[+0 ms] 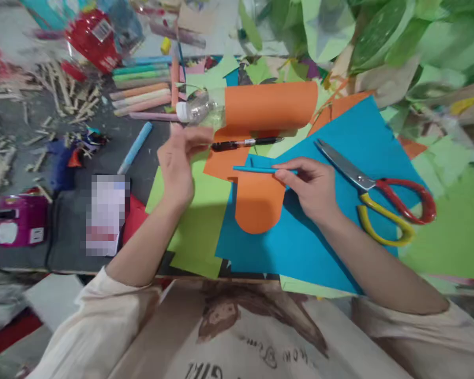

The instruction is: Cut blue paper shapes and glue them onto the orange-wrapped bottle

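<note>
Between the thumb and fingers of my right hand (pixel 313 184) is a thin blue paper strip (pixel 252 169), held level. Beneath it lies an orange paper piece (pixel 259 205) with a rounded lower end, on a blue sheet (pixel 244 247). My left hand (pixel 177 166) is raised over the table with its fingers stretched to the right, slightly blurred, and holds nothing that I can see. Close to those fingertips lie a black pen (pixel 246 143) and a clear plastic bottle (pixel 205 108) wrapped in orange paper (pixel 272 104).
Scissors (pixel 365 182) with red and yellow handles lie right of my right hand. At left are a phone (pixel 106 216), a blue glue gun (pixel 61 163), a purple box (pixel 21 218) and scattered wooden sticks (pixel 63 89). Markers (pixel 142 95) and green paper scraps (pixel 256 71) lie behind.
</note>
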### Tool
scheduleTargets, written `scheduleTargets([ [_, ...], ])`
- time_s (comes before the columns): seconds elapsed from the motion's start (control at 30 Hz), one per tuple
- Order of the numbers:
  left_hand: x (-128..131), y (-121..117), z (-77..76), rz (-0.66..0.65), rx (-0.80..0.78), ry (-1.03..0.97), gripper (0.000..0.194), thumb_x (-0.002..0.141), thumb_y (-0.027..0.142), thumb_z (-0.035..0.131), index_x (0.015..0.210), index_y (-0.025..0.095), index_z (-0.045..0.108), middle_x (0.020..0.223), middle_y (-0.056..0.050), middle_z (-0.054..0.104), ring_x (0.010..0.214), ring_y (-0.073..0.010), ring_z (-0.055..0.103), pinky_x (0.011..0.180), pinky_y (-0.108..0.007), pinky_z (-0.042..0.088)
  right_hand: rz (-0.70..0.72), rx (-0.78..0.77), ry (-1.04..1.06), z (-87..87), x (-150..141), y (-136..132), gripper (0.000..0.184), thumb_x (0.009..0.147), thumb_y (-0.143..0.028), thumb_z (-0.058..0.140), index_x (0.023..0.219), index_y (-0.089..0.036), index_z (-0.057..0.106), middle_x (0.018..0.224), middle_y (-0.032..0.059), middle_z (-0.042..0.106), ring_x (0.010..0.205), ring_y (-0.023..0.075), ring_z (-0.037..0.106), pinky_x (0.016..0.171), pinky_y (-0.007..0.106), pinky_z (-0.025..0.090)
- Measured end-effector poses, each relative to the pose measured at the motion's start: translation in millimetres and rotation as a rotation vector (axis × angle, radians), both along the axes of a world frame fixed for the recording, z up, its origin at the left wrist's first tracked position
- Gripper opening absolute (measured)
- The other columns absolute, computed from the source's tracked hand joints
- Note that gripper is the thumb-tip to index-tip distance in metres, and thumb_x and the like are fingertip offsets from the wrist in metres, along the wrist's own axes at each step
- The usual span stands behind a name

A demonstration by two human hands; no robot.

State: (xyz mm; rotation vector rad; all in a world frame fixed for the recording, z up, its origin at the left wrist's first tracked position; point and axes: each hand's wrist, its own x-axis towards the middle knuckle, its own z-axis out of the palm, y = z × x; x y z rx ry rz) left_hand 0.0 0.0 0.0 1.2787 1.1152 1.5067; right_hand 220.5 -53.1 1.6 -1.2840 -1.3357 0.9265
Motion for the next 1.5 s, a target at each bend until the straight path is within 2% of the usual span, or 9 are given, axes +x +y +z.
scheduleTargets([
  [0.1,2.7,-5.0,4.4,-0.182,0.071,0.151,0.039,0.084,0.058,0.065,0.111,0.030,0.067,0.109,0.000,0.072,0.093,-0.0143,0.070,0.080,-0.028,0.056,0.061,-0.022,-0.039,1.9,-2.0,-3.1,0.007,0.078,-0.030,0.076,0.073,-0.025,0.077,0.073,-0.0005,0.076,0.061,0.0139,0.063,0.054,0.027,0.047],
  [0.2,7.8,-14.3,12.7,-0.499,-0.010,0.374,0.049,0.079,0.064,0.066,0.106,0.023,0.069,0.098,-0.004,0.074,0.087,-0.0180,0.072,0.077,-0.029,0.058,0.116,-0.032,-0.053,4.1,-4.0,-4.4,0.010,0.077,-0.034,0.077,0.072,-0.025,0.077,0.072,0.0002,0.077,0.059,0.0145,0.064,0.051,0.027,0.047],
  [0.27,11.9,-20.3,18.2,-0.595,-0.073,0.483,0.045,0.077,0.061,0.069,0.096,0.020,0.073,0.094,-0.005,0.076,0.084,-0.0186,0.072,0.074,-0.026,0.058,0.136,-0.018,-0.046,5.6,-5.1,-4.4,0.013,0.077,-0.037,0.076,0.072,-0.025,0.077,0.073,0.0006,0.077,0.062,0.0155,0.067,0.054,0.028,0.050],
  [0.47,15.5,-22.2,21.8,-0.550,-0.089,0.467,0.032,0.083,0.048,0.067,0.082,0.018,0.075,0.085,-0.005,0.077,0.078,-0.0164,0.072,0.068,-0.022,0.055,0.230,-0.003,-0.045,7.0,-4.3,-4.5,0.008,0.081,-0.032,0.073,0.084,-0.027,0.078,0.087,0.0015,0.080,0.075,0.0171,0.073,0.061,0.028,0.056],
  [0.6,13.1,-19.1,21.3,-0.523,-0.097,0.495,0.036,0.082,0.053,0.066,0.081,0.019,0.075,0.082,-0.005,0.077,0.074,-0.0167,0.070,0.064,-0.024,0.054,0.258,0.039,-0.080,6.5,-2.6,-4.3,0.012,0.084,-0.028,0.069,0.090,-0.027,0.079,0.092,0.0024,0.080,0.074,0.0165,0.072,0.063,0.030,0.056],
  [1.07,11.5,-17.4,22.8,-0.547,-0.155,0.460,0.032,0.081,0.050,0.068,0.078,0.019,0.074,0.080,-0.004,0.075,0.072,-0.0153,0.068,0.060,-0.024,0.051,0.131,0.207,-0.091,1.9,-3.9,-5.8,0.003,0.081,-0.028,0.075,0.080,-0.025,0.076,0.072,0.0011,0.074,0.061,0.0134,0.064,0.056,0.028,0.052],
  [1.3,10.2,-16.5,24.4,-0.556,-0.133,0.466,0.025,0.082,0.042,0.067,0.073,0.019,0.071,0.077,-0.003,0.074,0.069,-0.0151,0.067,0.059,-0.024,0.049,0.095,0.262,-0.162,5.5,-5.5,-6.4,0.018,0.081,-0.036,0.075,0.070,-0.024,0.067,0.064,-0.0010,0.065,0.058,0.0130,0.059,0.053,0.028,0.048],
  [1.4,6.8,-12.1,25.3,-0.497,-0.130,0.505,0.021,0.081,0.037,0.066,0.072,0.019,0.069,0.076,-0.003,0.073,0.072,-0.0152,0.066,0.063,-0.025,0.050,0.041,0.229,-0.185,8.7,-3.8,-4.9,0.029,0.079,-0.041,0.076,0.063,-0.023,0.059,0.060,-0.0026,0.059,0.056,0.0120,0.056,0.052,0.027,0.047],
  [1.5,-0.6,-2.3,24.6,-0.363,-0.124,0.560,0.014,0.079,0.031,0.063,0.073,0.020,0.066,0.078,-0.001,0.070,0.074,-0.0149,0.064,0.068,-0.027,0.052,-0.004,0.116,-0.097,10.2,-0.6,-2.4,0.030,0.086,-0.048,0.067,0.071,-0.022,0.062,0.066,-0.0026,0.062,0.052,0.0099,0.056,0.049,0.026,0.047],
])
